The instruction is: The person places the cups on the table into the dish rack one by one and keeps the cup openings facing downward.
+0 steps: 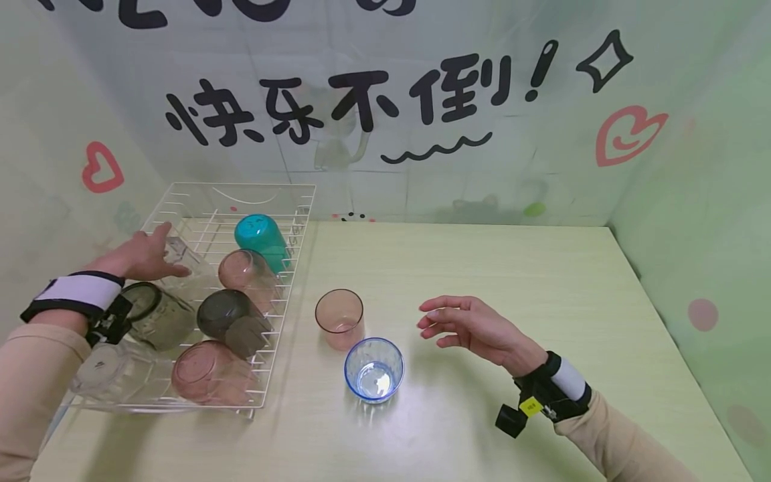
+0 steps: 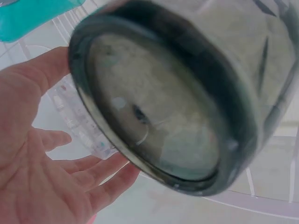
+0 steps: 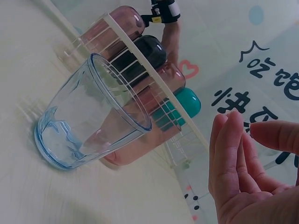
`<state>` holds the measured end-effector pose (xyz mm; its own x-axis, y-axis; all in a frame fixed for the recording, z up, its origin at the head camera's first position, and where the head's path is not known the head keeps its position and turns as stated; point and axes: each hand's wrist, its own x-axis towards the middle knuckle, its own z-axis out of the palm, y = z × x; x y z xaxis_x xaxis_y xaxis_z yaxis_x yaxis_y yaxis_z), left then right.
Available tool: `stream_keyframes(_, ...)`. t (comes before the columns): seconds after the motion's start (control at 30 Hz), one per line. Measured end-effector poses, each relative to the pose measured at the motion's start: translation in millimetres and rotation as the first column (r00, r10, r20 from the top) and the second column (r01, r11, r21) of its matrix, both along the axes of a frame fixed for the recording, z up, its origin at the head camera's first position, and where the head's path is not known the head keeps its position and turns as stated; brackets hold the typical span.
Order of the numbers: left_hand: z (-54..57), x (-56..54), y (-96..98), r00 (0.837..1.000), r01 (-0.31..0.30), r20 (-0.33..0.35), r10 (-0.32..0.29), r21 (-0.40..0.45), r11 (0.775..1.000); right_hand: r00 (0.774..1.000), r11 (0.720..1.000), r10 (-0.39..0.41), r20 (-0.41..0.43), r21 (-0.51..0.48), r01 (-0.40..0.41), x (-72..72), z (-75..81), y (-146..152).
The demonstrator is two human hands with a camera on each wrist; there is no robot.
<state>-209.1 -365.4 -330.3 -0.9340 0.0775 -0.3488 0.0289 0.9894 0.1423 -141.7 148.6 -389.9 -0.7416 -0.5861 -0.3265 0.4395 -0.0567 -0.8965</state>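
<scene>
My left hand (image 1: 141, 258) reaches into the white wire rack, thumb and fingers spread about the end of a clear glass (image 1: 183, 253). In the left wrist view, that clear glass (image 2: 81, 121) shows between thumb and fingers, partly hidden by a dark grey glass (image 2: 154, 107) in front. Over the table, my right hand (image 1: 472, 328) holds nothing, its fingers loosely bent. To its left stands a blue-rimmed clear glass (image 1: 375, 370), upright, with an amber-pink glass (image 1: 340, 320) upright just behind it.
The wire rack (image 1: 265, 395) holds several glasses lying tilted: a teal one (image 1: 262, 234), pink ones (image 1: 207, 375), a dark grey one (image 1: 225, 314) and clear ones (image 1: 114, 375). A printed cloth backdrop (image 1: 421, 187) stands behind the table (image 1: 512, 261).
</scene>
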Motion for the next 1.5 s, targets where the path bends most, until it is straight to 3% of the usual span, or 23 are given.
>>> stream_keyframes(0.17, 6.0, -0.5, 0.4, 0.999, -0.029, -0.015, 0.029, 0.019, 0.999, 1.000, 1.000, -0.002, -0.003, -0.002, 0.002, 0.4, 0.5, 0)
stream_keyframes(0.43, 17.1, 1.2, -1.9, 0.998, 0.000, -0.070, 0.003, 0.038, 0.999, 1.000, 1.000, -0.004, -0.003, 0.003, 0.004, 1.3, 0.3, 0)
stream_keyframes(0.87, 33.2, 4.0, 3.4, 0.983, -0.001, -0.185, 0.016, 0.080, 0.997, 1.000, 1.000, -0.005, 0.006, -0.003, 0.005, 2.9, -1.8, -1)
stream_keyframes(1.07, 41.3, 9.2, 20.3, 0.968, 0.010, -0.250, 0.012, 0.087, 0.996, 1.000, 1.000, -0.003, 0.008, -0.010, 0.003, 2.8, -2.7, -1)
stream_keyframes(1.5, 53.5, 19.6, 72.2, 0.924, 0.096, -0.379, -0.046, 0.114, 0.989, 1.000, 1.000, -0.003, -0.011, 0.010, 0.003, 0.6, -4.0, -1)
